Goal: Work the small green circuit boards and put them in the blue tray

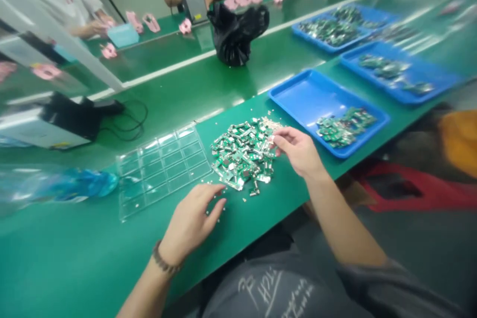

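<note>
A heap of small green circuit boards (244, 154) lies on the green table (238, 228) in front of me. My left hand (197, 216), with a beaded bracelet at its wrist, is at the heap's lower left, thumb and fingers apart and nothing between them. At the heap's right edge, my right hand (294, 149) pinches something small and pale that I cannot make out. Small pale bits (271, 123) are gathered at the back of the heap. Left of the heap lies a clear compartment tray (164, 166).
Blue trays (307, 92) with boards stand at the right. A black plastic bag (236, 35) is behind the heap. At the left are a boxy device (55, 121) with a cable and a blue-tinted plastic bag (82, 182). Several people work across the table.
</note>
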### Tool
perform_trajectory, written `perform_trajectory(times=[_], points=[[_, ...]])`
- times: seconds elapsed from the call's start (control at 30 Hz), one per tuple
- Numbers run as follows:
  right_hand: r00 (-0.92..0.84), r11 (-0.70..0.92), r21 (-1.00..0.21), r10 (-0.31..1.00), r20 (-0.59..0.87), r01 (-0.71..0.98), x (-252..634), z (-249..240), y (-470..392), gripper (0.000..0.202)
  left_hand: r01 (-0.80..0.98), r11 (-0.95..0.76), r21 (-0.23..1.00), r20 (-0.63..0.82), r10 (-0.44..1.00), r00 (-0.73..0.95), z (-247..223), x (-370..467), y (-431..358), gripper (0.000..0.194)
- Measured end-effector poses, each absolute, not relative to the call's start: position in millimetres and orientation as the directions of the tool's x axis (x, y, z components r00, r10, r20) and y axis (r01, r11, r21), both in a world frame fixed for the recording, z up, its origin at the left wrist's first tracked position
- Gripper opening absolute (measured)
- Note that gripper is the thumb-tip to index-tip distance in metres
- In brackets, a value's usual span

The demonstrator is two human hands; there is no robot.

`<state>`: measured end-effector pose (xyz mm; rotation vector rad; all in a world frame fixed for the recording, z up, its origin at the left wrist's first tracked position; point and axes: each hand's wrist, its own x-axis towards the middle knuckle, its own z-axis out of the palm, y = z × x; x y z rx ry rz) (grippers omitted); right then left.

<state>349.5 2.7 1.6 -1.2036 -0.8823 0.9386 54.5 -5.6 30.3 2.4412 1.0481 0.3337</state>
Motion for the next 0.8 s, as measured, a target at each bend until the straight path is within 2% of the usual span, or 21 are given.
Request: perform_trajectory(times=[0.07, 0.2, 0.27, 0.37, 0.5, 0.67, 0.8], points=[[0.422, 0.1, -0.984, 0.906, 0.03, -0.146, 345, -13, -19, 0.018, 0.613, -0.657, 0.439, 0.013, 0.687, 0.727, 34, 80, -7, 0.03], [0.575, 0.149, -0.976, 0.817, 0.031, -0.159, 336, -35, -38, 0.016, 0.605, -0.759, 0.241, 0.148, 0.645, 0.75, 31, 125, 4, 0.036], [0.623, 0.171, -0.978, 0.78, 0.061, -0.118, 335, -40, -39, 0.016, 0.523, -0.833, 0.182, 0.15, 0.549, 0.822, 29, 140, 15, 0.034], [0.587, 0.151, -0.988, 0.802, 0.111, -0.02, 335, -40, -37, 0.016, 0.392, -0.911, 0.124, 0.105, 0.405, 0.908, 28, 152, 30, 0.023], [0.527, 0.152, -0.986, 0.833, 0.167, 0.072, 334, -36, -35, 0.014, 0.326, -0.94, 0.104, 0.082, 0.335, 0.939, 30, 150, 36, 0.019], [0.502, 0.148, -0.984, 0.846, 0.179, 0.1, 333, -38, -40, 0.015, 0.35, -0.929, 0.122, 0.217, 0.369, 0.904, 27, 131, 27, 0.015], [0.436, 0.136, -0.978, 0.879, 0.192, 0.156, 322, -31, -50, 0.016, 0.369, -0.92, 0.133, 0.269, 0.392, 0.88, 22, 115, 18, 0.011]])
